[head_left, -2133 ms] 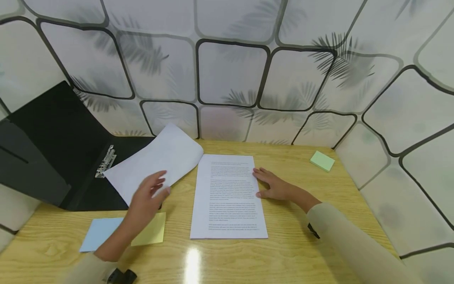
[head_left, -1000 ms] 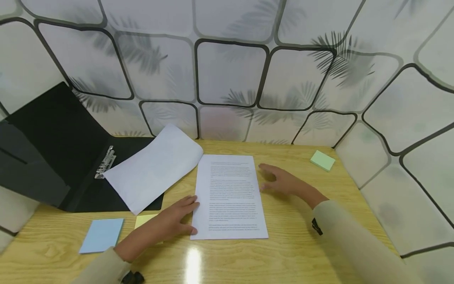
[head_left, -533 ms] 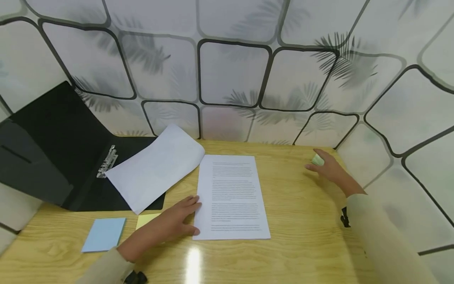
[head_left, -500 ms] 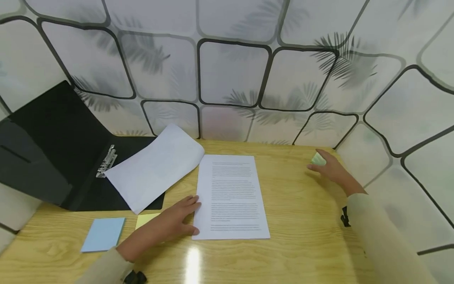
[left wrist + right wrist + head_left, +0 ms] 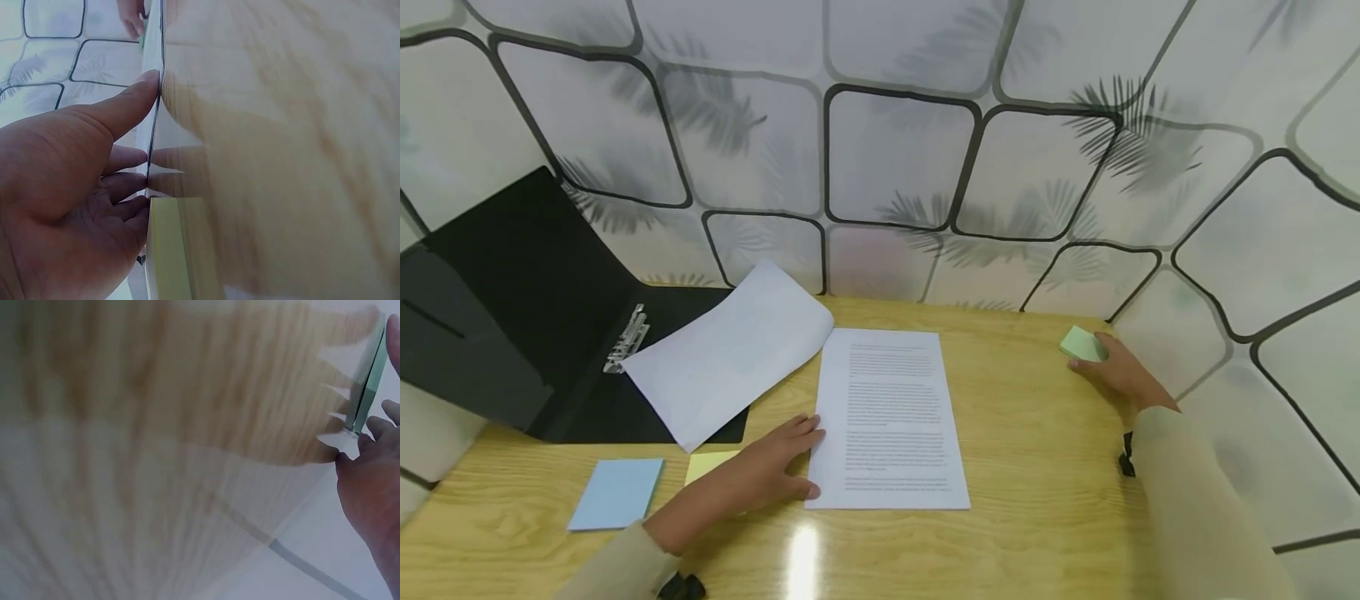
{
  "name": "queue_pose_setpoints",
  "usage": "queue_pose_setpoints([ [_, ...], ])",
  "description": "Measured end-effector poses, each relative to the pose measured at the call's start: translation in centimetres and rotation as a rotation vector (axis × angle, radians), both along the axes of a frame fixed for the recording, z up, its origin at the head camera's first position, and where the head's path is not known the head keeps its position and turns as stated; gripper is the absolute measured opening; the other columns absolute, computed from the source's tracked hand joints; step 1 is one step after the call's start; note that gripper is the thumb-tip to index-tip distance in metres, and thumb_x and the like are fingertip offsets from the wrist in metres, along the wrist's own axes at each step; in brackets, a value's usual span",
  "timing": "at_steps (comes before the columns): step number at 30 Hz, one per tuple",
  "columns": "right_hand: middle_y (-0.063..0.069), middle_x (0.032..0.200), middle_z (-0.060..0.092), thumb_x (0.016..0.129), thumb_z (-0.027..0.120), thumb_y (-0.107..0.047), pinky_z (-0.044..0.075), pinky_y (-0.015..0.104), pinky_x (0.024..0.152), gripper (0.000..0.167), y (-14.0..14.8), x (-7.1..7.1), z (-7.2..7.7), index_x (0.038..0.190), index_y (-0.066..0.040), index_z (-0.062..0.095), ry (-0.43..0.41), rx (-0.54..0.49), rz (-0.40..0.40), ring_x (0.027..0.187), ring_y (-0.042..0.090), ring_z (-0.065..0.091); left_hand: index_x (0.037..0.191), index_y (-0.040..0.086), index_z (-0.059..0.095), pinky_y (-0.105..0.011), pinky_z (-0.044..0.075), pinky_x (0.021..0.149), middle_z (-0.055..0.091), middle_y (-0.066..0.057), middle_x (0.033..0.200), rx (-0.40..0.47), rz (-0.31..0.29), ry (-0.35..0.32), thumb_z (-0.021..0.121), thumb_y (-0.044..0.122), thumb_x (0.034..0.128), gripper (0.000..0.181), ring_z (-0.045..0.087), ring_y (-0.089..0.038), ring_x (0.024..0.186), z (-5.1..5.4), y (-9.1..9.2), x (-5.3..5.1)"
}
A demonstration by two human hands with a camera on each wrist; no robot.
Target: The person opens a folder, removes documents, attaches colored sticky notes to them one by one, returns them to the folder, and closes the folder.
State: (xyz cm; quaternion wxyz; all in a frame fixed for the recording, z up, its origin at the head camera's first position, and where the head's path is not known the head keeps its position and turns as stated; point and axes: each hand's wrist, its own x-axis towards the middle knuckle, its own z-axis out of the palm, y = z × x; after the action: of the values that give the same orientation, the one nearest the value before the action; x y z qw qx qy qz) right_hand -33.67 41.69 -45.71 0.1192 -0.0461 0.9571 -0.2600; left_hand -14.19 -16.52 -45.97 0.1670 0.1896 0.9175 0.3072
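In the head view, a printed paper stack (image 5: 891,421) lies on the table. My left hand (image 5: 752,475) rests at its lower left edge, fingers and thumb relaxed; the left wrist view shows this hand (image 5: 69,194) beside the edge of the paper. At the table's back right, my right hand (image 5: 1118,371) has its thumb at the near edge of a green note pad (image 5: 1081,343) and its fingers at the right edge. The right wrist view has the same pad (image 5: 372,378) between the thumb and fingers of this hand (image 5: 372,481).
An open black binder (image 5: 542,275) with metal rings stands at the left, a loose white sheet (image 5: 730,358) lying partly over it. Nearer are a blue note pad (image 5: 616,494) and a yellow pad (image 5: 706,463), partly hidden by the left arm. A patterned wall (image 5: 895,158) rises behind.
The left hand has come from over the loose sheet to the printed stack. The right hand has left the stack's right side and moved right to the green pad, where its fingers now meet the edges.
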Motion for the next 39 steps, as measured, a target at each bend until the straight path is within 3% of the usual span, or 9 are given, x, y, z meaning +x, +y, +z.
queue_pose_setpoints([
  [13, 0.048, 0.152, 0.009, 0.097, 0.060, -0.053, 0.021, 0.073, 0.111, 0.103, 0.1, -0.6, -0.5, 0.154, 0.015, 0.009, 0.021, 0.080, -0.010, 0.139, 0.064, 0.014, 0.151, 0.001, 0.044, -0.055, 0.025, 0.121, 0.028, -0.013, 0.165, 0.000, 0.009, -0.002, 0.082, 0.029, 0.0854, 0.080, 0.019, -0.036, 0.154, 0.2, 0.1, 0.2],
  [23, 0.045, 0.154, 0.011, 0.095, 0.066, -0.051, 0.022, 0.074, 0.109, 0.102, -1.3, 0.1, -0.1, 0.155, 0.012, 0.015, 0.063, 0.036, 0.017, 0.139, 0.063, 0.014, 0.150, 0.002, 0.046, -0.055, 0.027, 0.120, 0.030, -0.014, 0.164, -0.011, 0.012, 0.004, 0.082, 0.029, 0.0851, 0.079, 0.020, -0.036, 0.154, 0.4, 0.2, 0.2],
  [32, 0.036, 0.154, 0.023, 0.094, 0.070, -0.043, 0.033, 0.068, 0.106, 0.091, -6.5, 1.2, 0.5, 0.155, 0.007, 0.026, 0.155, -0.009, 0.140, 0.138, 0.056, 0.027, 0.149, 0.003, 0.048, -0.054, 0.028, 0.120, 0.030, -0.014, 0.164, -0.019, 0.020, 0.002, 0.083, 0.027, 0.0844, 0.077, 0.020, -0.037, 0.154, 0.6, 0.4, 0.3],
  [39, 0.029, 0.155, 0.027, 0.091, 0.075, -0.042, 0.038, 0.064, 0.103, 0.090, -13.1, 3.7, 1.6, 0.157, 0.001, 0.030, 0.187, -0.077, 0.234, 0.137, 0.049, 0.031, 0.148, 0.002, 0.050, -0.055, 0.027, 0.120, 0.030, -0.015, 0.163, -0.016, 0.037, -0.007, 0.084, 0.023, 0.0832, 0.076, 0.020, -0.037, 0.154, 0.8, 0.6, 0.3],
])
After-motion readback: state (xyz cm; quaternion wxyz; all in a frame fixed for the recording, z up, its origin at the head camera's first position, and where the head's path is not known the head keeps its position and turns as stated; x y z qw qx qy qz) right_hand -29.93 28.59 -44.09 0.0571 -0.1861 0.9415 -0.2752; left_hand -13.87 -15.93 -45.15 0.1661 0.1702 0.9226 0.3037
